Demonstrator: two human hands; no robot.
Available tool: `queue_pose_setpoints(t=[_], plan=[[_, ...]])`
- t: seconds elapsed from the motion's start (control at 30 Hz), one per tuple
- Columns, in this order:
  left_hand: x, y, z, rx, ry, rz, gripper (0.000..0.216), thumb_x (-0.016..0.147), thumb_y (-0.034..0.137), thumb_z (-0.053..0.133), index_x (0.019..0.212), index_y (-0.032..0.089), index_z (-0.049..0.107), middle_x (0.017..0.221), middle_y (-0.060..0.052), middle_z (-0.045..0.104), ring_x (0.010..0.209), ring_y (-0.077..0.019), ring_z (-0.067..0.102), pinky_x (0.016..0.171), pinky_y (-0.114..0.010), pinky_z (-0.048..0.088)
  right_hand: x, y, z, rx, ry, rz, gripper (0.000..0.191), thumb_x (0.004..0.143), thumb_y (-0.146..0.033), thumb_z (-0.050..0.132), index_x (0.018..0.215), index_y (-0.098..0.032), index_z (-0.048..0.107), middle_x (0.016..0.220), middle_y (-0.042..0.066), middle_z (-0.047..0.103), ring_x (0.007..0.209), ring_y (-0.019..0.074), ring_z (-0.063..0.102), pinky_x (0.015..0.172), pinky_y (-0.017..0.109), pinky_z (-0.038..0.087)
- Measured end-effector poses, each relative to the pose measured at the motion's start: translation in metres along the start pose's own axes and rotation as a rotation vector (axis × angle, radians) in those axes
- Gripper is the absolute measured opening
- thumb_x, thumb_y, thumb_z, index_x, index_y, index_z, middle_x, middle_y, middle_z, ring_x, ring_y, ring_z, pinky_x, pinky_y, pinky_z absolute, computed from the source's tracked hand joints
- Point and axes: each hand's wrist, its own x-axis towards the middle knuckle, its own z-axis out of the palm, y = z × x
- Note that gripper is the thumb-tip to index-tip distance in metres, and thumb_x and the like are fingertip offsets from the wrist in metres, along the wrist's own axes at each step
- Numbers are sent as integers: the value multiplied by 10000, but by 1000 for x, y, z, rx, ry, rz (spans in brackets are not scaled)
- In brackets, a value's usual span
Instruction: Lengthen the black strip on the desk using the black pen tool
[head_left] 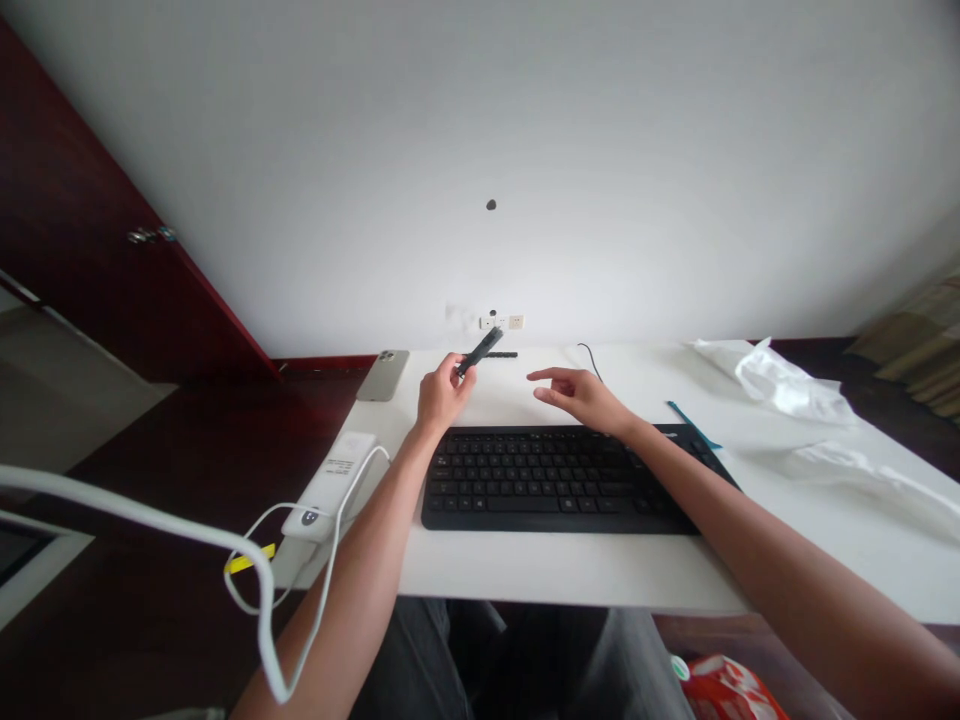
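Note:
My left hand [442,393] is raised over the far left corner of the keyboard, its fingers pinched on the lower end of a slim black brush [480,352]. The brush tilts up and to the right, and its tip looks like dark bristles. My right hand [581,393] hovers above the keyboard's far edge, index finger stretched to the left, thumb apart, nothing in it. Beneath both arms lies the black keyboard [532,475] on the white table [547,570]; my right forearm covers part of its right side. A thin black strip [506,355] lies behind the brush.
A phone [382,376] rests at the table's far left, with a white power strip [330,485] and looping white cable [150,515] nearer. On the right are a thin blue tool [694,424] and crumpled white plastic bags [787,385]. Wall sockets [502,322] sit behind the table.

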Motion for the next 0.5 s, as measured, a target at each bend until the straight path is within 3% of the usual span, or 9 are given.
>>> queue_pose_setpoints(t=[0.13,0.23,0.37,0.5], plan=[[-13,31,1,23,-123,158,281,930,457,572,1073,238,674,601,46,514,551,-134,490,619,-247,357,-4,-10,6,186,-40,-13,700,871,-627,682,1396,-166,622,639,-49,469,584,121,368,569,283,289],[-23,47,6,33,-231,243,249,923,432,584,1065,249,676,588,52,491,536,-133,469,612,-252,350,-5,-12,10,301,-26,-23,687,872,-619,693,1381,-164,615,657,-44,482,564,109,355,537,274,272],[-29,56,9,27,-322,266,278,917,455,602,1093,254,678,564,62,456,525,-131,450,598,-253,333,-4,-11,11,481,-39,-11,512,894,-600,678,1154,-159,686,633,-43,470,551,105,381,517,268,287],[-28,57,5,-9,-350,255,350,923,490,591,1164,253,681,598,52,473,558,-135,448,609,-252,353,1,-5,10,627,-20,18,411,874,-559,721,952,-157,694,676,-2,573,608,124,497,591,290,409]])
